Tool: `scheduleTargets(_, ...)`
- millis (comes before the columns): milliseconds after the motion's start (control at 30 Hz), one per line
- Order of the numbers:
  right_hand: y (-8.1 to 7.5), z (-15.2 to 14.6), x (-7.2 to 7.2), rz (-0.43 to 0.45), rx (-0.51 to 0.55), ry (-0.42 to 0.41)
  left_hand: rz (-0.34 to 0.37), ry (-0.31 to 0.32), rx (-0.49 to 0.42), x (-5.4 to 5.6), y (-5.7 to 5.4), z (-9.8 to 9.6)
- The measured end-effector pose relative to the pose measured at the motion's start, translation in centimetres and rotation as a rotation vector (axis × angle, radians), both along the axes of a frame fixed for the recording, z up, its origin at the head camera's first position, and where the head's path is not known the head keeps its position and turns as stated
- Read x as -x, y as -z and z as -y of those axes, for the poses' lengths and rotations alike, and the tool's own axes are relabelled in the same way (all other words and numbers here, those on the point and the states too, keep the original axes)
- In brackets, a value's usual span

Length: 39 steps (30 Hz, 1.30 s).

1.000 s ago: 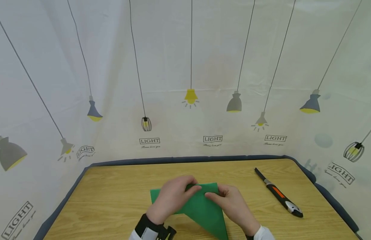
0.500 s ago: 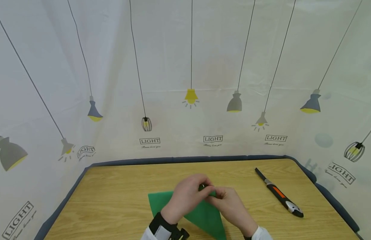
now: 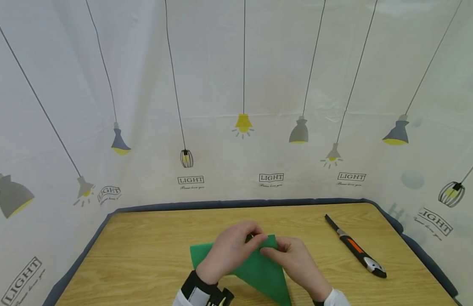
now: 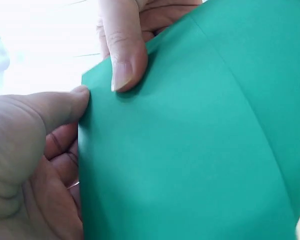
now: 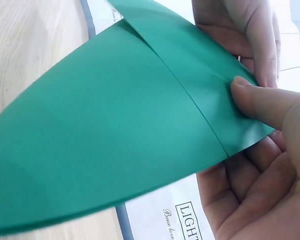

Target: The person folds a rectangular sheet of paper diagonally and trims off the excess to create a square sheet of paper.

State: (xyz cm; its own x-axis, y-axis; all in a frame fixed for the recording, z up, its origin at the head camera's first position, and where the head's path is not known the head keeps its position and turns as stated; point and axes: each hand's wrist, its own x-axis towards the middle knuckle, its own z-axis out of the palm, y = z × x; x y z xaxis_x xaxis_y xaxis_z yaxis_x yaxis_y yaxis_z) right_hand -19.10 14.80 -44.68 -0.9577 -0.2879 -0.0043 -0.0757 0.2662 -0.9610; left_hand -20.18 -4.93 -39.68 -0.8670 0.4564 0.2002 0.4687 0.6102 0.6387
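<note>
A green sheet of paper [image 3: 261, 270], folded into layers, is held up over the table between both hands. The left hand [image 3: 229, 250] pinches its top edge, thumb in front and fingers behind. The right hand [image 3: 299, 265] grips the upper right corner between thumb and curled fingers. In the left wrist view, both thumbs press on the paper [image 4: 180, 150] near one corner, and a crease or layer edge runs down it. The right wrist view shows a folded flap lying over the larger layer of the paper [image 5: 105, 125].
A knife-like tool [image 3: 358, 250] with a black, orange and silver handle lies on the right of the wooden table [image 3: 144, 242]. A dark padded edge [image 3: 221, 204] borders the table. Behind it hangs a white curtain [image 3: 221, 85] printed with lamps.
The left hand slid right along the top edge to the right hand, covering the corner, then came partly back left. The right hand stayed nearly in place. The corner shows again.
</note>
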Motion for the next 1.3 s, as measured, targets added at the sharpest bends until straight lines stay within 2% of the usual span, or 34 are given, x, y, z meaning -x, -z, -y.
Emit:
scheduleTargets(167,-0.2,0.0,-0.1,0.016,0.01,-0.021,-0.057,-0.004,0.034,-0.1,0.0,0.0)
scheduleTargets(333,-0.7,-0.3,-0.3,0.029,0.014,0.019,-0.081,-0.002,0.065,-0.2,0.0,0.0)
scheduleTargets(500,-0.9,-0.5,-0.4,0.033,0.029,0.055,-0.078,-0.002,0.079,-0.3,0.0,0.0)
scheduleTargets(700,-1.0,-0.2,-0.3,0.005,0.058,0.166,-0.075,-0.014,0.097,-0.2,-0.1,0.0)
scheduleTargets(933,-1.2,-0.3,-0.4,-0.014,0.047,0.214,-0.06,0.036,0.111,0.0,-0.1,0.5)
scheduleTargets(1300,-2.0,-0.2,-1.0,-0.046,0.092,0.205,-0.213,0.052,0.158,-0.5,-0.8,0.4)
